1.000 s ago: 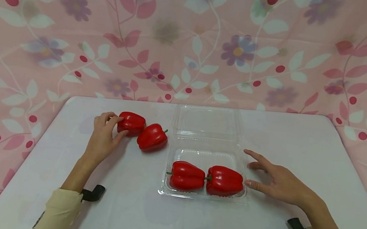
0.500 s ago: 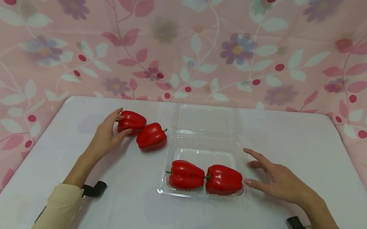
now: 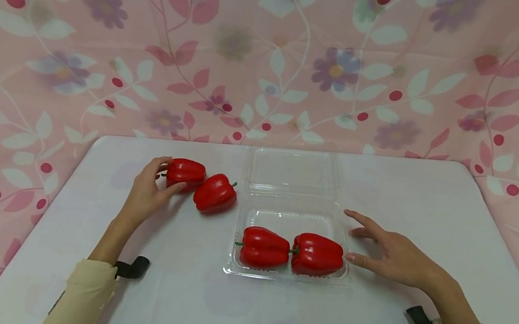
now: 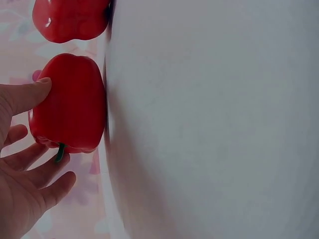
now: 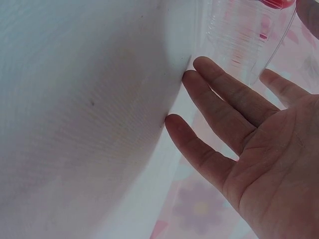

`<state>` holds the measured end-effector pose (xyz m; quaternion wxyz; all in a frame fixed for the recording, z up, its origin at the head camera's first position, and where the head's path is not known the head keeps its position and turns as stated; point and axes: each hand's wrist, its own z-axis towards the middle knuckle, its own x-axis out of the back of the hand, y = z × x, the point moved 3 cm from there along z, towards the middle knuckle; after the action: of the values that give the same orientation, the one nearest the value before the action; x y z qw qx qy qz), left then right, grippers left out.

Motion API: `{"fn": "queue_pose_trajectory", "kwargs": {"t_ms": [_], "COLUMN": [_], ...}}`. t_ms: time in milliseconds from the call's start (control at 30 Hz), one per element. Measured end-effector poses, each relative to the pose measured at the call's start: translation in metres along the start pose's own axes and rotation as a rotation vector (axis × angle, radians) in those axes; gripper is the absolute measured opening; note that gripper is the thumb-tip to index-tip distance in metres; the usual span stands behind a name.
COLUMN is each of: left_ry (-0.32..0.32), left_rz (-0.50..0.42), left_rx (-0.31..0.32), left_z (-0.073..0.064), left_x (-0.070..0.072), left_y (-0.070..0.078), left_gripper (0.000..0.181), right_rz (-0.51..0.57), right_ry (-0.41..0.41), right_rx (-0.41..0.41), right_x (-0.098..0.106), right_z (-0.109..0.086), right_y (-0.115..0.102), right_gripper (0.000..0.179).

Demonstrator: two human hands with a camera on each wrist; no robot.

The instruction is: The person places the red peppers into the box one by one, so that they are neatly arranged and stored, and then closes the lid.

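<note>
My left hand (image 3: pixel 146 191) grips a red bell pepper (image 3: pixel 186 175) lying on the table at the left. In the left wrist view its thumb (image 4: pixel 37 94) presses the pepper's side, and its fingers bend around the green-stemmed end. A second red bell pepper (image 3: pixel 215 195) lies just right of it. Two more, a left one (image 3: pixel 265 250) and a right one (image 3: pixel 318 256), lie in the near part of a clear plastic clamshell box (image 3: pixel 245 271). Beside the box's right edge, my right hand (image 3: pixel 399 259) rests with fingers spread and holds nothing; its fingertips reach the tabletop in the right wrist view.
The box's clear lid (image 3: pixel 295 171) lies folded back toward the rear of the white-covered table (image 3: pixel 191 312). A pink floral cloth (image 3: pixel 238 48) hangs behind the table's back edge. Dark wrist mounts (image 3: pixel 133 268) stick out near both sleeves.
My left hand's fingers straightened, then bent again around the stem end of the left pepper, which stays about where it was. The right hand and the box have not moved.
</note>
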<state>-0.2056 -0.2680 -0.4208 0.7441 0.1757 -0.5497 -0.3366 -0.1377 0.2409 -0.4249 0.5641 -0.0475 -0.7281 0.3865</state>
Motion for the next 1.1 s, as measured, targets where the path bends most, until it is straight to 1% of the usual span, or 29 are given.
{"fn": "queue_pose_trajectory", "kwargs": {"t_ms": [167,300,633,867,1100], "left_ry": [-0.006,-0.015,0.001,0.03,0.055], "left_rz": [0.027,0.053,0.088,0.105,0.114], "left_rx": [0.057,0.071,0.056,0.045,0.025], "left_z": [-0.001,-0.002,-0.007,-0.01,-0.013], "left_x": [0.001,0.002,0.007,0.015,0.019], "left_y": [0.001,0.0,0.003,0.013,0.023], "left_gripper": [0.071,0.073,0.065,0.065,0.065], "right_rz": [0.0,-0.004,0.0,-0.006,-0.003], "right_ry": [0.003,0.003,-0.001,0.002,0.004], "right_rx": [-0.012,-0.009,-0.005,-0.002,0.004], "right_x": [-0.001,-0.001,0.001,0.001,0.0], "right_z": [0.0,0.0,0.0,0.0,0.0], "right_y": [0.001,0.001,-0.001,-0.001,-0.001], "right_gripper": [0.083,0.083,0.083,0.083,0.083]}}
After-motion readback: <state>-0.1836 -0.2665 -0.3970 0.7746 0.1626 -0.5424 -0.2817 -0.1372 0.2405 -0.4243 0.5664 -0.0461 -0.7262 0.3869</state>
